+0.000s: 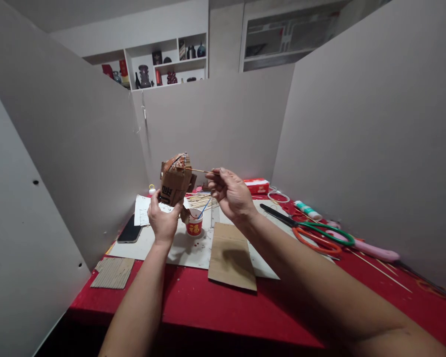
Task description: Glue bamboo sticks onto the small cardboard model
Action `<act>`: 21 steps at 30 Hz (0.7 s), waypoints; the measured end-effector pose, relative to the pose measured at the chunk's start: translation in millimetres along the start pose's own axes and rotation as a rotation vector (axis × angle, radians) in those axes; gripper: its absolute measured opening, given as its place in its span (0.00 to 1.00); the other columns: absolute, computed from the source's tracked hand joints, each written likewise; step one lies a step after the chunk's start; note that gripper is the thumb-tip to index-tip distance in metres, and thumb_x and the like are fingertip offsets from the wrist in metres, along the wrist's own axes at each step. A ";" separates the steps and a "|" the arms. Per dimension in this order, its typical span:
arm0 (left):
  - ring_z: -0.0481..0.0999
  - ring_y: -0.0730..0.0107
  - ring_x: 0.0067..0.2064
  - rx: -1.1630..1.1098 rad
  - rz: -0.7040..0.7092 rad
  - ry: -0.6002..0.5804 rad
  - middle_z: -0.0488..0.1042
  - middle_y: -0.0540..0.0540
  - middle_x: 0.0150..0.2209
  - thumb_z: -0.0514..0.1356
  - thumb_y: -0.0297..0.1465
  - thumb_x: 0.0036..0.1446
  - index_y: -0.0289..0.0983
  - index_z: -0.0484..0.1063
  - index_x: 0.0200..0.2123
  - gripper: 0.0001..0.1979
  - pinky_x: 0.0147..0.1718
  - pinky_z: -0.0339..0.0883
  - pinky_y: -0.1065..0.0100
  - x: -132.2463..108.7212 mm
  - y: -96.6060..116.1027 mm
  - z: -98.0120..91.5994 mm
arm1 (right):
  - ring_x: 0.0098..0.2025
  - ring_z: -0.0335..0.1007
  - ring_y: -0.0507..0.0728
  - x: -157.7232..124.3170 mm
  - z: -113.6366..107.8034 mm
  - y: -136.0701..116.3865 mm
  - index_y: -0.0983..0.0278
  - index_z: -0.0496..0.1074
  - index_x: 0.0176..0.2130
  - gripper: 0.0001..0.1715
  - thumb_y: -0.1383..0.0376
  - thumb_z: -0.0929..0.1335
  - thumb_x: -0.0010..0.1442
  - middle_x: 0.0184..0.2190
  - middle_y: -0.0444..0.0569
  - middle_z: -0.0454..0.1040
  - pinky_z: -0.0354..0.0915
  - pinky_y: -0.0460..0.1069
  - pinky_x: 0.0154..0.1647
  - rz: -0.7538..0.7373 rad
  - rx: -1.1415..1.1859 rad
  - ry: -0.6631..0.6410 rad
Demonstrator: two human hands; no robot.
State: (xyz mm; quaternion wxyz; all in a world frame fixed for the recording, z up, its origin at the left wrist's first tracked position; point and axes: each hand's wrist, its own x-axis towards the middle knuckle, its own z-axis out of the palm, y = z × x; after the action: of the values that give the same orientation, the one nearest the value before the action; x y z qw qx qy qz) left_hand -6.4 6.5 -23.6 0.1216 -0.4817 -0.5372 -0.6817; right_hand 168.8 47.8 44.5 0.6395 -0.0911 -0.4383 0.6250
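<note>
A brown cardboard model [174, 184] with dark printed marks and an orange, speckled top is held up in my left hand [162, 218], fingers closed around its lower part. My right hand [232, 194] pinches a thin wooden stick [198, 170], which points left. Its far end reaches the model's upper part; whether it is a brush or a plain skewer is too small to tell. Just below the model stands a red and white paper cup [194, 226] with a gold character, and a blue stick [204, 208] leans in it.
A flat cardboard piece [231, 248] lies at the front, with corrugated cardboard [113, 272] and a phone [130, 229] to the left. Large scissors [301, 229], a glue bottle [307, 210] and a pink balloon-like thing [375, 251] are on the right. Grey panels [211, 129] surround the red-covered table [193, 302].
</note>
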 end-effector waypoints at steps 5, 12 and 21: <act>0.76 0.56 0.47 0.014 0.005 0.004 0.77 0.40 0.46 0.70 0.40 0.47 0.39 0.69 0.51 0.28 0.48 0.66 0.56 -0.5 0.5 0.0 | 0.23 0.73 0.47 2.8 1.1 -4.0 0.61 0.75 0.33 0.12 0.56 0.75 0.56 0.29 0.43 0.81 0.61 0.40 0.16 -0.079 -0.028 -0.039; 0.76 0.56 0.46 0.007 0.003 -0.002 0.76 0.40 0.46 0.70 0.39 0.47 0.38 0.69 0.51 0.28 0.48 0.66 0.56 -0.2 1.7 -1.0 | 0.23 0.73 0.48 -6.2 2.4 -0.9 0.62 0.76 0.33 0.16 0.53 0.76 0.53 0.29 0.46 0.82 0.65 0.41 0.17 -0.114 -0.109 -0.151; 0.76 0.56 0.47 -0.002 0.009 0.012 0.77 0.40 0.46 0.70 0.40 0.46 0.40 0.69 0.51 0.29 0.48 0.66 0.56 -0.5 1.5 -0.6 | 0.25 0.75 0.49 -4.6 1.3 -3.1 0.61 0.77 0.36 0.16 0.52 0.76 0.53 0.32 0.46 0.82 0.66 0.41 0.17 -0.160 -0.133 -0.158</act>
State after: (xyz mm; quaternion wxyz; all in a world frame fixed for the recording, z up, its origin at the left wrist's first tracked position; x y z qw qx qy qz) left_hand -5.4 5.2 -23.1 0.1274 -0.4802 -0.5335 -0.6845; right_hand 170.9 42.6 45.3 0.6435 -0.0485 -0.5336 0.5467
